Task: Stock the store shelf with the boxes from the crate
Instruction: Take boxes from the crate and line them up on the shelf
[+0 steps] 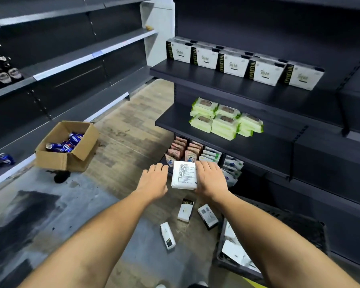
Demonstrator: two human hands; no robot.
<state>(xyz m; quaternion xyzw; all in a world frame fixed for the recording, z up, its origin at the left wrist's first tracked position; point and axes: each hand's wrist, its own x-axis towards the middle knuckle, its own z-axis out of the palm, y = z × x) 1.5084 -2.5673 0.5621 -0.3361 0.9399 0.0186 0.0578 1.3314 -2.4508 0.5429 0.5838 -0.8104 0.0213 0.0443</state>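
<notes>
My right hand (211,177) grips a white box (184,175) by its right edge, printed back facing me, in mid-air in front of the lower shelves. Just left of the box, my left hand (154,179) hovers with relaxed fingers, holding nothing. A row of several matching white boxes with black spines (245,63) stands on the upper dark shelf (206,77). The dark crate (279,217) sits on the floor at lower right with more white boxes (235,250) inside. Three loose boxes (186,209) lie on the floor beside the crate.
Green wipe packs (224,119) are stacked on the middle shelf, and pouches (187,150) fill the bottom one. A cardboard carton of blue cans (68,145) stands on the floor at left, by another shelving unit (71,59). A dark stain (60,176) marks the floor.
</notes>
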